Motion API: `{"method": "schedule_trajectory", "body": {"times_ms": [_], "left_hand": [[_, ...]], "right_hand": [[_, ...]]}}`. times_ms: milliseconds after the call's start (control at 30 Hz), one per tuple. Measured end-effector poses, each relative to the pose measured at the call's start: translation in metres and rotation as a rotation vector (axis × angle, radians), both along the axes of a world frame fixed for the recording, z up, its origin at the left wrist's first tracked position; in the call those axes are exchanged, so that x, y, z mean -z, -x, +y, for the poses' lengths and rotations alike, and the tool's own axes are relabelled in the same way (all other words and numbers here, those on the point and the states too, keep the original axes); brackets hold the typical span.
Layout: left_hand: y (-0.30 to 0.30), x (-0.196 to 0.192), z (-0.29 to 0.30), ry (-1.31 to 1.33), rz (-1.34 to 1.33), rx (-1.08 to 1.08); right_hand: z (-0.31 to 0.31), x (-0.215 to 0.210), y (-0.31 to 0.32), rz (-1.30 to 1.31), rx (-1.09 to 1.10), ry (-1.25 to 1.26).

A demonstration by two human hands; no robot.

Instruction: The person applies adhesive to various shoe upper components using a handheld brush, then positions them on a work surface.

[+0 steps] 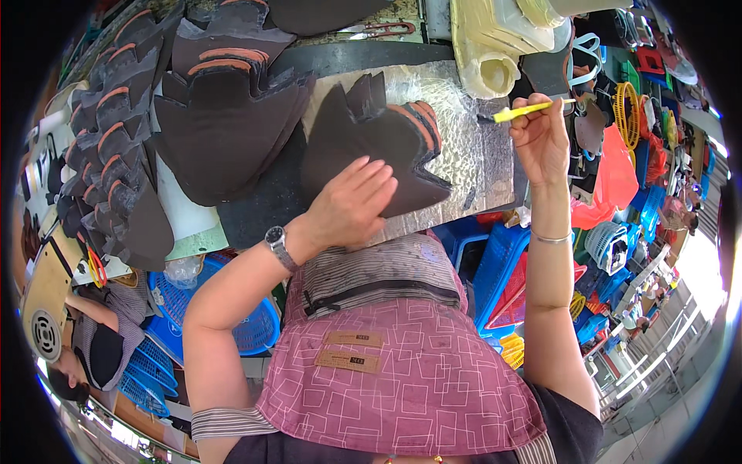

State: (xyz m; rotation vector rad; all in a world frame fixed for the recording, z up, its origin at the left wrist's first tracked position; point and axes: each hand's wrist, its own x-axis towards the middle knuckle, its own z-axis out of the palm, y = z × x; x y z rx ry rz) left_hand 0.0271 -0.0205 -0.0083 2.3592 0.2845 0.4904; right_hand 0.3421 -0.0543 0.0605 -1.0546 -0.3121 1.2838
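My left hand (357, 199) lies flat, fingers stretched, on the near part of a dark brown cut shoe piece (348, 151). Orange-brown curved edges (417, 124) show at that piece's right side, where several layers seem to overlap. Beneath it is a worn board (483, 170) with a shiny, glue-like crust. Raised over the board's right edge, my right hand (541, 135) pinches a brush with a yellow handle (522, 112). The brush's dark tip points left, apart from the shoe piece. Just beyond it stands a glue-crusted pale container (495, 73).
More dark pieces lie stacked (224, 131) left of the board, with a long overlapping row (116, 155) farther left. Scissors with red handles (386, 29) rest at the back. Blue baskets (251, 325) stand below the table's left side; a person (100, 332) sits at the far left.
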Motion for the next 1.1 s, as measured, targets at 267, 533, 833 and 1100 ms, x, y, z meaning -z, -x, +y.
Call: {"method": "schedule_trajectory", "body": {"times_ms": [267,533,833,1100], "left_hand": [[-0.032,-0.020,-0.003,0.005,0.375,0.047],[-0.035,-0.019,-0.005,0.023,0.404,0.049],[-0.032,-0.022,-0.005,0.000,0.373,0.023],[0.001,-0.004,-0.022,-0.157,0.298,-0.034]], "right_hand": [[0.032,0.023,0.070,-1.295,-0.399,0.308],[0.049,0.036,0.070,-1.438,-0.216,0.118],[-0.058,0.043,0.074,-1.221,-0.216,0.224],[-0.037,0.032,0.045,-1.576,-0.160,-0.128]]}}
